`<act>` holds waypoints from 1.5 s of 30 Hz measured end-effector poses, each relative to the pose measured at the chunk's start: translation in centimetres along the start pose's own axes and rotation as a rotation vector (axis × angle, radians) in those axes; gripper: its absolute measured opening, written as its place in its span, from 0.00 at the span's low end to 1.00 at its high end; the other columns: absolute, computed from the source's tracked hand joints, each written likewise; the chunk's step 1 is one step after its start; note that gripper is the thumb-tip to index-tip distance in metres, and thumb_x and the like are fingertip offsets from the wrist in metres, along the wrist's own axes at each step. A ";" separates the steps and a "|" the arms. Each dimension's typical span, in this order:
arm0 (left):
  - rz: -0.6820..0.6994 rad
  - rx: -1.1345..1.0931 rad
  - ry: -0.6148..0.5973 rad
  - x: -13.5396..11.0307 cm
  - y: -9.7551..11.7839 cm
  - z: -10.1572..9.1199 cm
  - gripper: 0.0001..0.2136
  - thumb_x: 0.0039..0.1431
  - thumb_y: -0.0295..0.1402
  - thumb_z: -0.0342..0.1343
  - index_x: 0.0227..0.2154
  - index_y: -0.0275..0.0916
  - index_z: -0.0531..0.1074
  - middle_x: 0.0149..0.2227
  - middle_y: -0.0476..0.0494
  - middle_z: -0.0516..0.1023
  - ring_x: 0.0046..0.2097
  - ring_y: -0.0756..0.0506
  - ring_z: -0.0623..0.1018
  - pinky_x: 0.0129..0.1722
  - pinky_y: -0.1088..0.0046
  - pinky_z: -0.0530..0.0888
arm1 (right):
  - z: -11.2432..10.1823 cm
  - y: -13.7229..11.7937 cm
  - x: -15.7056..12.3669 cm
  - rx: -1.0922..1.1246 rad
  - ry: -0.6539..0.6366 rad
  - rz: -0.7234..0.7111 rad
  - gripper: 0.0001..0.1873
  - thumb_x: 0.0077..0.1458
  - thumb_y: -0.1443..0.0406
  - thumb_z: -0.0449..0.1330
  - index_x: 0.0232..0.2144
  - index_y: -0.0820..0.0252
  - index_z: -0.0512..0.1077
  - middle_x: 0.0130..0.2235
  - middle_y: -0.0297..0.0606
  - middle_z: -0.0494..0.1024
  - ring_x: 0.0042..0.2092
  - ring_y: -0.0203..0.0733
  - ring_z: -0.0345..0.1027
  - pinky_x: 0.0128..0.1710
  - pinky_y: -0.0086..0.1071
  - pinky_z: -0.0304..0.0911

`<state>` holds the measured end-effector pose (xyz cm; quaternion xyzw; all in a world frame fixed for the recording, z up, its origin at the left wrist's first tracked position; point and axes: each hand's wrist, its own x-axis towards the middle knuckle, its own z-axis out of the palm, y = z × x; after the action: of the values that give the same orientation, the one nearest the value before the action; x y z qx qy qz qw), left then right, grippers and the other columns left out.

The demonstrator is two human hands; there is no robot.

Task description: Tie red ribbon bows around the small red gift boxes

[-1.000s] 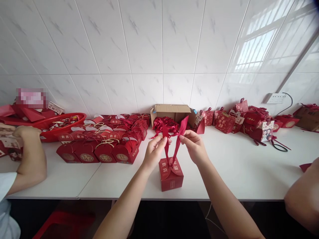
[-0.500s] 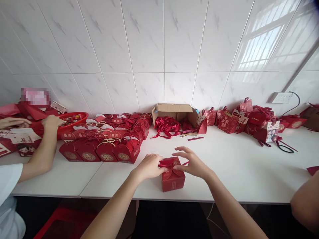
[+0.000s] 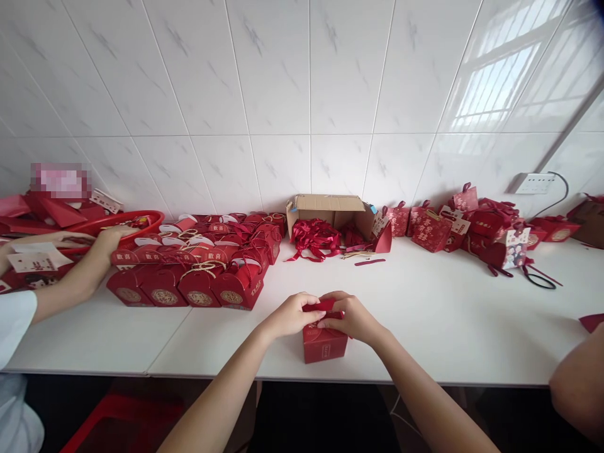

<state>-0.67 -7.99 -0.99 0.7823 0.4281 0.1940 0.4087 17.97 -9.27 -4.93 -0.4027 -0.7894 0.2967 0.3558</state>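
Observation:
A small red gift box (image 3: 324,345) stands near the front edge of the white table (image 3: 425,327). My left hand (image 3: 290,316) and my right hand (image 3: 352,316) meet on top of it, both closed on a red ribbon (image 3: 319,306) that shows between the fingertips. The box's lid is mostly hidden under my fingers. Both forearms reach in from below.
Rows of finished red boxes (image 3: 198,264) fill the left. An open cardboard box (image 3: 330,214) spills red ribbons (image 3: 315,238) at the back. More red boxes (image 3: 472,226) sit right. A person's arm (image 3: 70,277) reaches by a red basket (image 3: 117,221); another arm (image 3: 578,384) is at right.
My hands lowered the ribbon ends from above the box to its top, then closed together over it. The person at left moved a hand toward the red basket.

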 end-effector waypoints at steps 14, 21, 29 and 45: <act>-0.036 -0.189 0.003 -0.2 -1.3 -0.1 0.10 0.54 0.37 0.51 0.33 0.36 0.73 0.36 0.45 0.77 0.40 0.43 0.75 0.39 0.71 0.70 | 0.2 0.1 -0.3 -0.079 -0.011 0.021 0.14 0.51 0.56 0.64 0.40 0.52 0.79 0.45 0.41 0.75 0.46 0.46 0.68 0.47 0.35 0.64; -0.047 -0.101 0.073 -0.6 -1.2 -0.1 0.07 0.50 0.33 0.50 0.25 0.36 0.71 0.27 0.48 0.74 0.32 0.45 0.74 0.31 0.73 0.67 | 0.2 0.0 -0.4 -0.118 -0.003 0.016 0.15 0.51 0.56 0.63 0.42 0.52 0.78 0.45 0.42 0.75 0.46 0.46 0.68 0.47 0.36 0.64; -0.010 0.014 0.159 -0.8 -1.0 0.5 0.05 0.48 0.29 0.49 0.23 0.37 0.68 0.26 0.49 0.71 0.29 0.47 0.70 0.28 0.74 0.64 | 0.5 0.2 -0.5 -0.099 0.019 0.014 0.13 0.51 0.57 0.64 0.40 0.50 0.79 0.46 0.41 0.75 0.48 0.47 0.68 0.48 0.37 0.64; -0.027 -0.051 0.111 -1.5 0.1 1.0 0.06 0.52 0.30 0.49 0.27 0.39 0.70 0.34 0.47 0.77 0.38 0.44 0.75 0.38 0.71 0.71 | 0.8 0.0 -0.6 -0.112 0.038 -0.001 0.11 0.52 0.60 0.63 0.39 0.47 0.79 0.47 0.40 0.75 0.49 0.47 0.67 0.49 0.38 0.65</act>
<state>-0.79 -9.70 -1.38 0.7539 0.4555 0.2424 0.4068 17.62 -9.88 -5.58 -0.4271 -0.7981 0.2441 0.3480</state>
